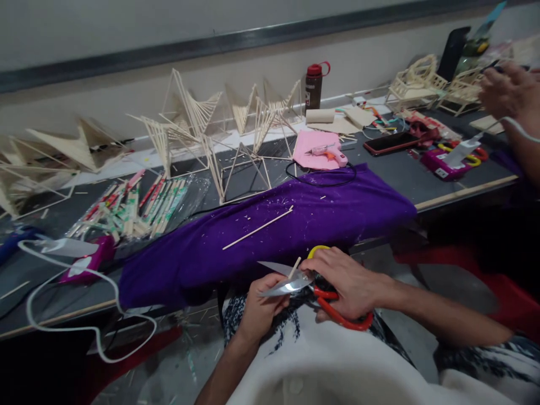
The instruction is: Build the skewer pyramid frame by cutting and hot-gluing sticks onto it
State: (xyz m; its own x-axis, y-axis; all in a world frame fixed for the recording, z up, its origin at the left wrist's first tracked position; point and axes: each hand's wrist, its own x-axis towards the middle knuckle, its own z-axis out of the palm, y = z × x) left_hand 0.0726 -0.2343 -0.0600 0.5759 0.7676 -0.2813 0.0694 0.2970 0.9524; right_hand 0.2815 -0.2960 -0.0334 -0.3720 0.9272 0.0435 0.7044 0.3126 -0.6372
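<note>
My right hand (348, 284) grips a pair of scissors (289, 285) with one yellow and one red handle. Their blades stand apart, pointing left. Between the blades, near the pivot, a thin wooden stick (295, 268) pokes up. My left hand (264, 304) is closed on that stick, its fingers close to the lower blade; the stick's lower end is hidden. Beyond both hands a purple cloth (337, 211) covers the table's front edge. On it lie a longer thin wooden stick (257, 228) and small pale scraps.
Stick models (219, 169) stand along the back. Packaged chopsticks (139, 205) lie left, near a magenta power block (90, 259) with a white cable. A pink glue gun (331, 153), a phone (390, 143) and a bottle (313, 87) are to the right. Another person's hand (508, 93) reaches in at right.
</note>
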